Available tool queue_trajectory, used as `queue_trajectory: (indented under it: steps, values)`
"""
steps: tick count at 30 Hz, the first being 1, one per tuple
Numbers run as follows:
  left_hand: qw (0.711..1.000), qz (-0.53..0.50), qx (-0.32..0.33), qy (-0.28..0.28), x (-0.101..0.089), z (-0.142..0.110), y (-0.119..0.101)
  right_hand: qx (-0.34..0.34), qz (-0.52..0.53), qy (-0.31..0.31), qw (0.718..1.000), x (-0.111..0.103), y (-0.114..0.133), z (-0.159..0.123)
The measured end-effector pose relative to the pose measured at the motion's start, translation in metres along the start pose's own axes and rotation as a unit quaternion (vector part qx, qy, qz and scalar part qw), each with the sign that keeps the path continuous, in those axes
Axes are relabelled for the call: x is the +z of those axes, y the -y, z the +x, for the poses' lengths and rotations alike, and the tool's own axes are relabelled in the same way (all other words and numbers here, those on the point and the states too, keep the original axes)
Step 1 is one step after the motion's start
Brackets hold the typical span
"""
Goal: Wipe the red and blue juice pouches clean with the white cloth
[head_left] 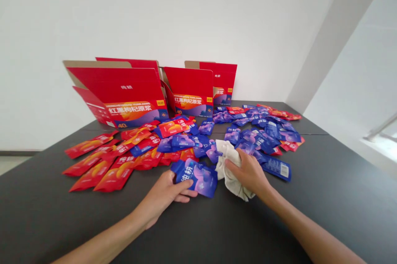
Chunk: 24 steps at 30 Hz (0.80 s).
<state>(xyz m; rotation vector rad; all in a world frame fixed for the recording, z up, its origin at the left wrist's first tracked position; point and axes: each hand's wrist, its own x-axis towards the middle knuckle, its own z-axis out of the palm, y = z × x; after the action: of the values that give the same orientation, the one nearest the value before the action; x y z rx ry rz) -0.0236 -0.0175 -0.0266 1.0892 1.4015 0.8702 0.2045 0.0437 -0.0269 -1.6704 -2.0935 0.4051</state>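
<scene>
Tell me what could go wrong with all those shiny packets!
The blue pouch might slip, because the left hand grips it only by one end. The white cloth in the right hand looks close to the loose blue pouches, so it could nudge some. Red pouches overlap blue ones, so colours might get muddled.

Smooth plastic pouch [204, 182]; matt cloth [230, 183]; matt tabletop [214, 231]

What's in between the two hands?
In the head view, a blue pouch, held by the left hand, and a whitish cloth, held by the right hand.
</scene>
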Motion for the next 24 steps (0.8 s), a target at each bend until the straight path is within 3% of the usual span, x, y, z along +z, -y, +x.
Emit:
queue_trajectory:
  steps: [5, 9, 12, 15, 17, 19, 24]
  values:
    - [0.996, 0.078, 0.043, 0.011, 0.017, 0.002, 0.015, -0.046, 0.079, -0.008, 0.996, 0.014, 0.027, -0.021]
    - [0.980, 0.168, 0.099, 0.030, 0.025, 0.007, 0.031, -0.087, 0.010, -0.016, 0.996, 0.022, 0.044, -0.035]
    - [0.972, 0.208, 0.107, 0.032, 0.025, 0.008, 0.034, -0.073, -0.058, 0.008, 0.996, 0.020, 0.048, -0.037]
    - [0.956, 0.256, 0.143, -0.014, 0.024, 0.007, 0.032, -0.061, -0.084, 0.021, 0.994, 0.018, 0.054, -0.041]
    - [0.947, 0.270, 0.172, -0.031, 0.025, 0.006, 0.029, -0.088, -0.080, 0.019, 0.993, 0.017, 0.057, -0.044]
    - [0.950, 0.269, 0.159, -0.016, 0.026, 0.005, 0.027, -0.108, -0.090, 0.029, 0.990, 0.014, 0.058, -0.047]
    - [0.953, 0.286, 0.103, -0.013, 0.030, 0.005, 0.023, -0.045, -0.172, 0.090, 0.980, 0.004, 0.047, -0.045]
